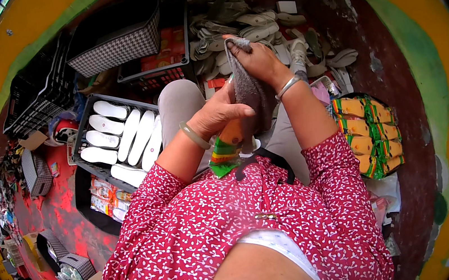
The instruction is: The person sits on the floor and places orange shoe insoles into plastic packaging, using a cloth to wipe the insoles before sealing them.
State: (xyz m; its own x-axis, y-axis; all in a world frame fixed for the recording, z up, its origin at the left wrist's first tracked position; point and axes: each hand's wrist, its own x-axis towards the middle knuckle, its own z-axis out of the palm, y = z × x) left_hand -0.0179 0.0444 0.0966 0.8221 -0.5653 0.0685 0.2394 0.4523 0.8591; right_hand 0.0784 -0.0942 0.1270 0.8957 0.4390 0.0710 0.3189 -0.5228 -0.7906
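Observation:
My right hand (263, 66) is closed on the upper end of a fuzzy grey-brown cloth (250, 94), which hangs down between my hands. Lower and to the left, my left hand (211, 113) grips an orange insole in a green wrapper (223, 156), its thumb lying across the cloth. The insole's upper part is hidden behind the cloth and my fingers. Both hands are above my lap, between my knees.
A dark crate (80, 153) of white insoles (129, 134) stands at my left. Stacked orange insoles in green wrappers (354, 126) are at my right. Loose insoles (257, 19) lie heaped against the far wall, beside a checked basket (121, 43) and a black crate (157, 80).

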